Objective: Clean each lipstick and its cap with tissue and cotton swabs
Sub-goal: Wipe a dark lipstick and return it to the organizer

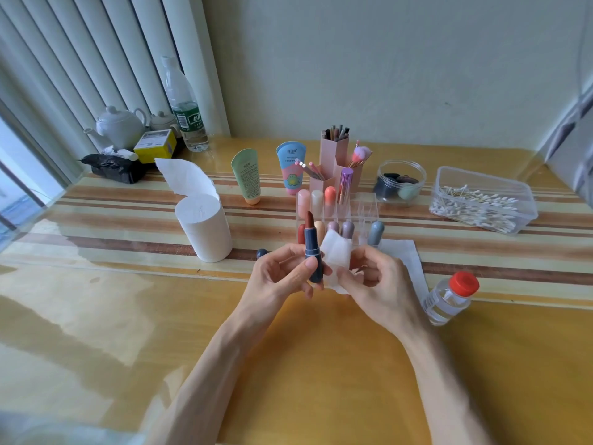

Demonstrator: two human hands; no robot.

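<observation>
Currently the dark-blue lipstick (313, 252) is pinched upright at its lower barrel by the left hand (282, 271). A folded tissue (337, 256) is gripped by the right hand (375, 281), just beside it at three o'clock. The tube is judged light, rigid and slick, so the barrel should be held; the exposed waxy bullet is soft and easily snapped. What is likely its cap (261, 253) is seen on the table (321, 364) at nine o'clock.

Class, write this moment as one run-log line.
left hand: grips uncapped dark-blue lipstick upright | right hand: pinches folded tissue beside it | tissue-lipstick contact: unclear
</observation>
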